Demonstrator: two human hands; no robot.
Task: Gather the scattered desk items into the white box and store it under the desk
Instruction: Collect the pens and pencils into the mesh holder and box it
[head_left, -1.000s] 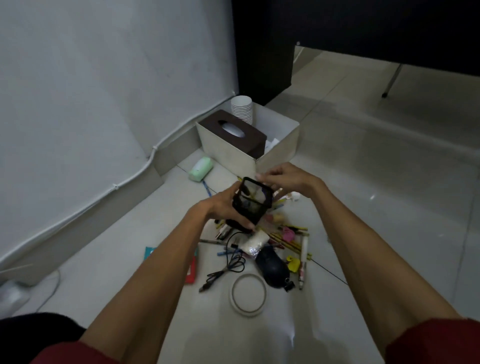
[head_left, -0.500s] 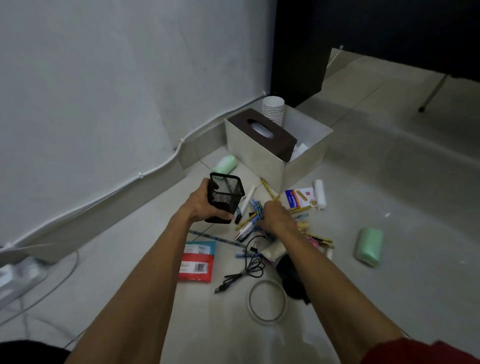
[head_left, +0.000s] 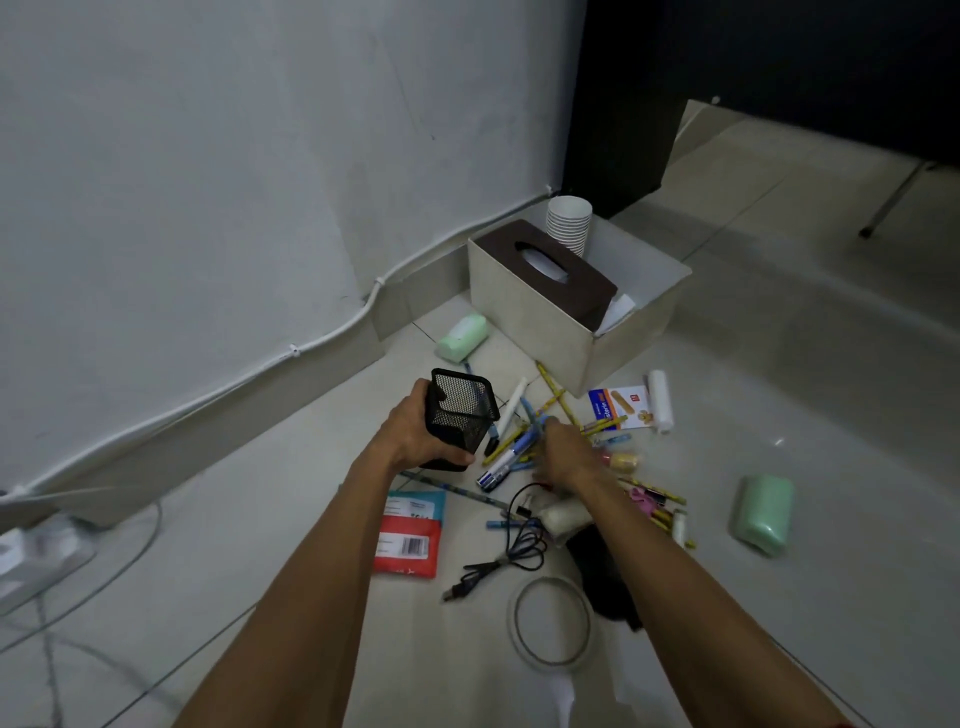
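Observation:
My left hand (head_left: 415, 434) grips a black mesh pen holder (head_left: 461, 410), held tilted above the floor. My right hand (head_left: 566, 452) reaches into a heap of pens and pencils (head_left: 519, 441) on the floor and closes on a few of them; the fingers are blurred. The white box (head_left: 540, 322) stands behind the heap, holding a brown tissue box (head_left: 545, 267) and a stack of white paper cups (head_left: 569, 223).
Around the heap lie two green rolls (head_left: 462, 338) (head_left: 762, 514), a plaster packet (head_left: 618, 408), a white roll (head_left: 660, 400), a red and blue packet (head_left: 410, 535), a black cable (head_left: 514, 545), a tape ring (head_left: 550, 623) and a black mouse (head_left: 602, 577). The wall is on the left, a power strip (head_left: 31, 556) at far left.
One second ago both hands held the mesh holder. Now the left hand alone keeps it, and the right hand has dropped into the pens. The view has shifted left.

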